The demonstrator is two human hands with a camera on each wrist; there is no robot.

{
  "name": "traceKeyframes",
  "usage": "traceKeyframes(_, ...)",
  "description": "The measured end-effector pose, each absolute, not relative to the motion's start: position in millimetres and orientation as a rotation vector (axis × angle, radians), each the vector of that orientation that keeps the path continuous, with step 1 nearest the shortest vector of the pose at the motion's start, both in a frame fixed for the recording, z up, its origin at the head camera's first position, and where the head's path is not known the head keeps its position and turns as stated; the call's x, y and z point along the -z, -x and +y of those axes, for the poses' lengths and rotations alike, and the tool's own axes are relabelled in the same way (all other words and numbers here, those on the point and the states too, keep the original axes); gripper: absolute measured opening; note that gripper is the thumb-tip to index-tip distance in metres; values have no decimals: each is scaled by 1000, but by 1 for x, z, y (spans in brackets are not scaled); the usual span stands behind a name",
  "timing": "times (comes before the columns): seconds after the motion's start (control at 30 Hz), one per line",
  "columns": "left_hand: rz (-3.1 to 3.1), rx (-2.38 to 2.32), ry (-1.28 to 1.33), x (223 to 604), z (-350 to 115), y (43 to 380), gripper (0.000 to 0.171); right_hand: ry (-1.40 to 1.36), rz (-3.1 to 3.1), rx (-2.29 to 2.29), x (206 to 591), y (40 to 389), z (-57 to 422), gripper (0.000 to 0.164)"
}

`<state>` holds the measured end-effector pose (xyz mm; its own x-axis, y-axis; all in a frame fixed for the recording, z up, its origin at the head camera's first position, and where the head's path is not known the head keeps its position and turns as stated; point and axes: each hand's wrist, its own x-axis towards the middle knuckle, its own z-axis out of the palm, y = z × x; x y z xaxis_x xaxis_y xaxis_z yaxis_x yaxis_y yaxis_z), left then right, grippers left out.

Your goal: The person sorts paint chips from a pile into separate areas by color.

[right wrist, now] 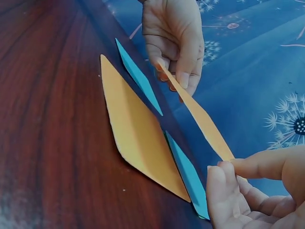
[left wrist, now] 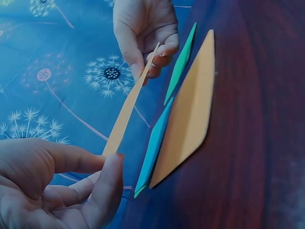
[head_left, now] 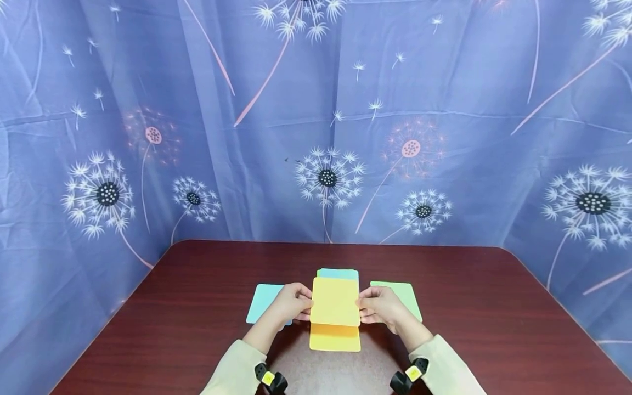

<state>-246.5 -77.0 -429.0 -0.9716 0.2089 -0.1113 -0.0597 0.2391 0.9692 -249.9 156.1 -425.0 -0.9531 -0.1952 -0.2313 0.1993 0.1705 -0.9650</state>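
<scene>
Okay, upper yellow card [head_left: 336, 302] is up in the air, between the two hands, well within both grips. Left hand [head_left: 291, 302] pinches its left edge between thumb and fingers; right hand [head_left: 385, 308] does the same on the right edge. Neither hand is nearer: one per side, roughly level with each other. Card looks almost square, no clear long axis; it spans side to side from one pinch to the other.

Key relation is vertical, I'd say: lower yellow card [head_left: 335, 340] lies on the counter [head_left: 148, 329], underneath and apart from the held one. Both wrist views show the gap. From the head view the held card hides most of it, only the near strip shows, shaded along the top. Side edges line up fairly closely there.

Just beyond the lower card, a blue card [head_left: 338, 273] with a green edge peeking out under it, mostly covered in the head view. Off to the left, light blue card [head_left: 263, 302], partly behind the left hand. Off to the right, green card [head_left: 402, 293], partly behind the right hand. Backdrop: blue dandelion cloth [head_left: 271, 153].
</scene>
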Motion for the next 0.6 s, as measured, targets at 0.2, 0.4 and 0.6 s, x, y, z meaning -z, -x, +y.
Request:
traceKeyframes(0.2,2313,-1778,-151,433,-77,241,9,57,2192,1756,427,246,157,13)
traceKeyframes(0.4,2336,-1679,-151,434,-76,237,5,116,2220,1651,427,244,158,10)
traceKeyframes(0.6,2307,-1645,-144,436,-77,236,7,145,2233,1591,427,242,159,12)
